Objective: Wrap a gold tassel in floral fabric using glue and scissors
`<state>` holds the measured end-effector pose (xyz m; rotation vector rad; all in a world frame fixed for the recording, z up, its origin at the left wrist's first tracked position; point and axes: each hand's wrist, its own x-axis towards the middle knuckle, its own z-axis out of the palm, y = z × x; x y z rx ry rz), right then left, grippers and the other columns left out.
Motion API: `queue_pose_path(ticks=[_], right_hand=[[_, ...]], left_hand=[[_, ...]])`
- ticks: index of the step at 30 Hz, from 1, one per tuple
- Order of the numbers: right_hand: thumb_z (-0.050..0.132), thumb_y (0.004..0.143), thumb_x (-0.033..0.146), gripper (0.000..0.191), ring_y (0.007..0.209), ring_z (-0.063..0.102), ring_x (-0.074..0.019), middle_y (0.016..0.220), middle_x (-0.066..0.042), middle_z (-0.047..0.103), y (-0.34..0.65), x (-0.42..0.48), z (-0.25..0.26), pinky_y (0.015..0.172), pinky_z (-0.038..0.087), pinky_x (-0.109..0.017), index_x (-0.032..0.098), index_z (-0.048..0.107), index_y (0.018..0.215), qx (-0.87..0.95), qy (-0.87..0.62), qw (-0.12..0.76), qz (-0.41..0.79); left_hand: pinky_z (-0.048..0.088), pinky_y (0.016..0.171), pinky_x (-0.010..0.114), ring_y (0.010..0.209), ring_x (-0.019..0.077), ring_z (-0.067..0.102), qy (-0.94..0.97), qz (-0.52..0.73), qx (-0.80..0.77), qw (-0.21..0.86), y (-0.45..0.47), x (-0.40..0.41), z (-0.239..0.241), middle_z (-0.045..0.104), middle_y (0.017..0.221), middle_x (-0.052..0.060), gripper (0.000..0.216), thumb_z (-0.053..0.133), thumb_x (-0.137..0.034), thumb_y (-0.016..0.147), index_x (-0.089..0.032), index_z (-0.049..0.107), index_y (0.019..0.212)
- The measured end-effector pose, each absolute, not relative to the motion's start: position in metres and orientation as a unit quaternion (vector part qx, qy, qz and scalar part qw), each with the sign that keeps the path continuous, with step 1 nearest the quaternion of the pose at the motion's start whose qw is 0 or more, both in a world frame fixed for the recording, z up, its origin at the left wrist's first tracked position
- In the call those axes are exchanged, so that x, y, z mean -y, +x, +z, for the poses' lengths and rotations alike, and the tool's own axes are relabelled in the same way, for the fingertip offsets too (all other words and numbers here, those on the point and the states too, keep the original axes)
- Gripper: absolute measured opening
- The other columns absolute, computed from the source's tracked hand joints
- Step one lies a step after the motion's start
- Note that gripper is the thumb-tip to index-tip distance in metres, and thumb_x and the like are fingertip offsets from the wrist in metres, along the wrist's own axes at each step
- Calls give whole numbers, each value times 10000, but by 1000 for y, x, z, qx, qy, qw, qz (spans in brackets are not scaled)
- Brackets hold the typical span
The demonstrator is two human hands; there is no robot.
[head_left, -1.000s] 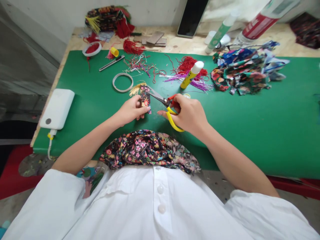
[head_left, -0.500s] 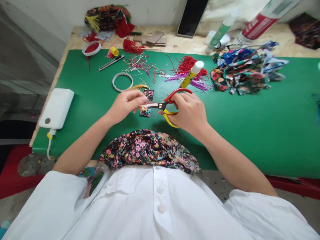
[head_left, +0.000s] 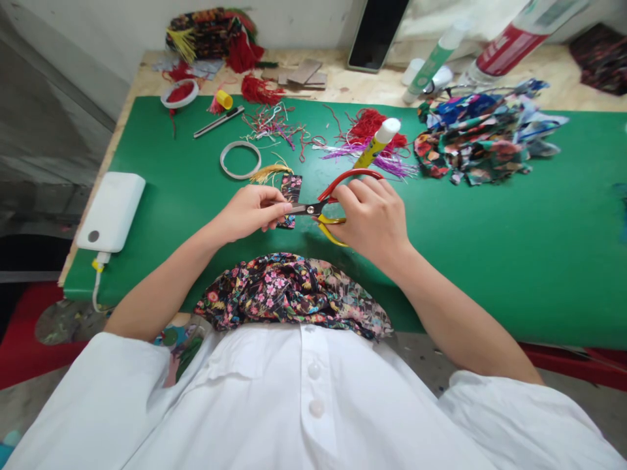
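My right hand (head_left: 375, 219) is closed around the handles of a pair of scissors (head_left: 310, 209), one red and one yellow, with the blades pointing left. The fingers of my left hand (head_left: 255, 212) are pinched together at the blade ends. The thumb covers the blade tips, and whatever lies between the fingers is hidden. Beneath the blades, a dark floral bookmark-like strip (head_left: 290, 189) lies on the green mat, partly covered by the scissors and my left hand. A yellow tassel (head_left: 270, 172) is at its top end.
On the green mat (head_left: 490, 261) are a tape roll (head_left: 240, 160), a cutter knife (head_left: 218, 122), a glue stick (head_left: 377, 143), red threads (head_left: 367, 124) and fabric scraps (head_left: 484, 143). A white power bank (head_left: 112, 212) sits at left. Bunched floral cloth (head_left: 289, 294) lies at the front edge.
The scissors have shifted slightly left. My left hand has come down a little and right, and its thumb now hides the blade tips. More of the strip and tassel shows.
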<state>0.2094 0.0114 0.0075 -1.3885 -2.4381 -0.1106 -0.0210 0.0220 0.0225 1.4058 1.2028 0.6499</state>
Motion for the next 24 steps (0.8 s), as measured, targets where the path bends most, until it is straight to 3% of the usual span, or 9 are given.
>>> queue_pose_path(ticks=[8,16,24], right_hand=[[517,918,341,229,959,566,-339,928,-156,657,215,-15,11,864,416,-474,181,649,1014,850,-501,158,-27],[642,841,368,263,927,620,-335,941,-166,694,218,-19,8,836,449,-444,142,669,974,842,-521,138,-25],[708,805,290,312,939,656,-277,1081,-128,723,217,-16,6,765,480,-353,152,670,1082,852,-493,114,134]], left_hand=[[398,418,174,427,71,520,605,286,-513,538,-30,-29,24,616,528,-19,200,746,-274,774,-159,637,653],[360,396,158,445,55,496,574,388,-517,503,-43,-36,32,632,575,-2,241,789,-335,777,-171,661,657],[347,405,176,448,51,495,497,347,-497,621,-27,-25,29,669,626,17,238,790,-330,793,-147,677,690]])
